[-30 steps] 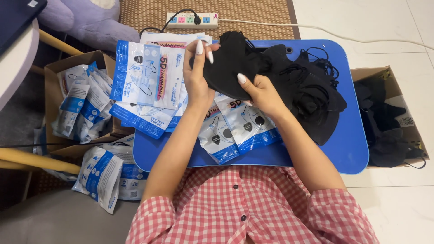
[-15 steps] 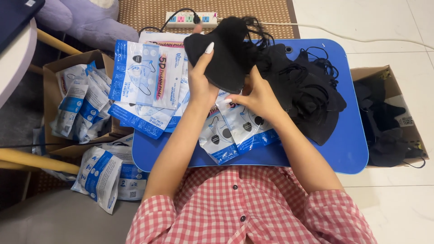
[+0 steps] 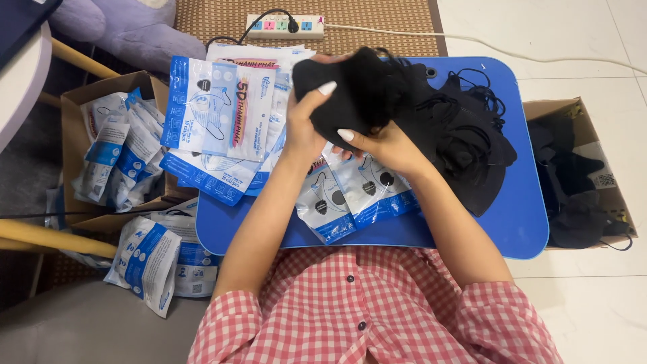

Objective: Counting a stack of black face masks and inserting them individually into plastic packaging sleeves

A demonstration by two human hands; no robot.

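Both hands hold a stack of black face masks [image 3: 350, 91] above the blue lap table [image 3: 522, 222]. My left hand [image 3: 306, 128] grips the stack's left side, thumb on top. My right hand [image 3: 384, 145] grips its lower edge from beneath. More black masks [image 3: 465, 145] with ear loops lie piled on the table's right half. Flat blue-and-white mask pouches [image 3: 357, 195] lie under my wrists, and a bigger fan of them [image 3: 219, 128] covers the table's left end.
An open cardboard box [image 3: 111, 152] of filled pouches stands left of the table, with more pouches [image 3: 162, 263] on the floor below it. Another box [image 3: 579, 178] with black masks stands at the right. A power strip [image 3: 283, 25] lies on the mat behind.
The stack of black masks has been gathered tighter and turned in my hands, shifting slightly left and up; my left thumb now lies across its top.
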